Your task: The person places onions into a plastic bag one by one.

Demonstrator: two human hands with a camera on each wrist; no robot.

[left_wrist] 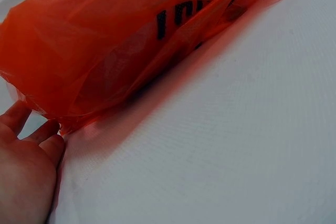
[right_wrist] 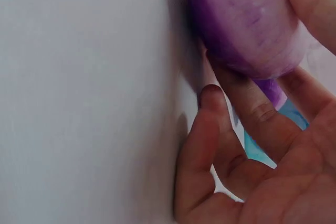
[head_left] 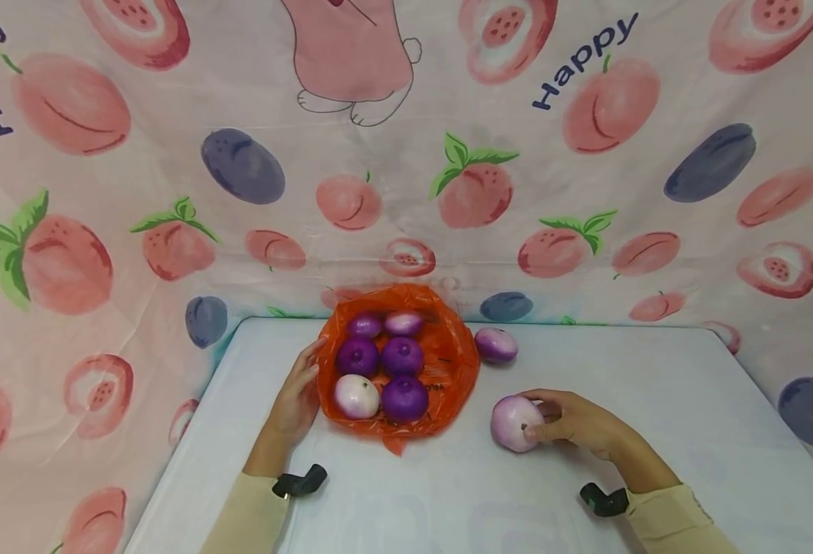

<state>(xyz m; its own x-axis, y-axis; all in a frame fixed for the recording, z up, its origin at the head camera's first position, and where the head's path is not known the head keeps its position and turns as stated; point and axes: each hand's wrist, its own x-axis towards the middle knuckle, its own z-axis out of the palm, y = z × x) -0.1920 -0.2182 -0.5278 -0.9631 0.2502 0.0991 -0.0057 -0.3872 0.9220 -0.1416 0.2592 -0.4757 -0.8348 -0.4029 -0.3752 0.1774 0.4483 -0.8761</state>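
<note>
An orange plastic bag (head_left: 450, 400), its mouth spread wide, sits on the table with several purple onions (head_left: 404, 398) and a paler onion (head_left: 357, 396) inside. My left hand (head_left: 298, 396) rests against the bag's left side; in the left wrist view its fingers (left_wrist: 47, 129) touch the orange plastic without curling round it. To the right of the bag, my right hand (head_left: 579, 423) holds a pale purple onion (head_left: 512, 423) between thumb and fingers. The right wrist view shows this onion (right_wrist: 252, 24) close to the table surface; whether it touches is unclear.
Another purple-and-white onion (head_left: 496, 345) lies just right of the bag, near the back edge. The white table (head_left: 406, 500) meets a fruit-patterned cloth (head_left: 378, 154) behind and at the sides. Black wrist mounts (head_left: 300, 482) sit on both cuffs.
</note>
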